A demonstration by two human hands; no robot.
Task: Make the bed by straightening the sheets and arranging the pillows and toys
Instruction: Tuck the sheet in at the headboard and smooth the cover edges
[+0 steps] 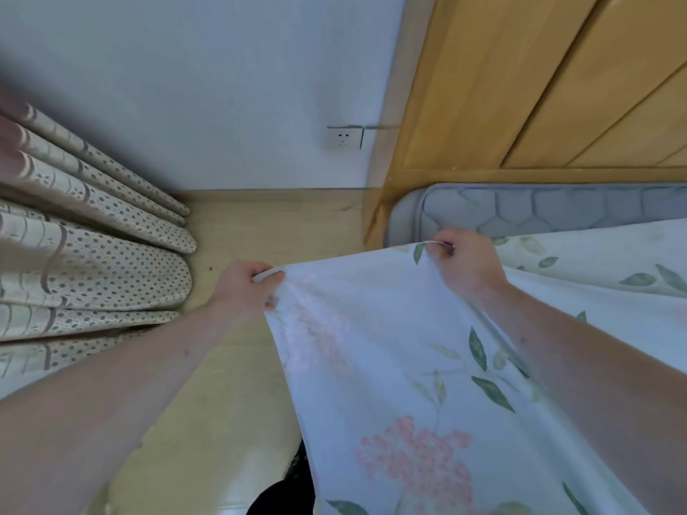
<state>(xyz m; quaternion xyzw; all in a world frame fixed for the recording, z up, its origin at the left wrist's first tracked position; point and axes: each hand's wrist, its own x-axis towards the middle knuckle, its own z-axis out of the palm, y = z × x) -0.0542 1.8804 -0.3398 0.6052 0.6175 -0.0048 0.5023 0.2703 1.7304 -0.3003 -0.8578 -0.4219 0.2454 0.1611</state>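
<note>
A white sheet printed with green leaves and pink flowers hangs taut between my two hands. My left hand grips its top edge out over the floor, left of the bed. My right hand grips the same edge near the corner of the grey quilted mattress. The sheet spreads to the right over the bed and drops down toward me. No pillows or toys are in view.
A wooden headboard rises behind the mattress at the upper right. Dotted curtains hang at the left. Between them lie a strip of light wooden floor and a white wall with a socket.
</note>
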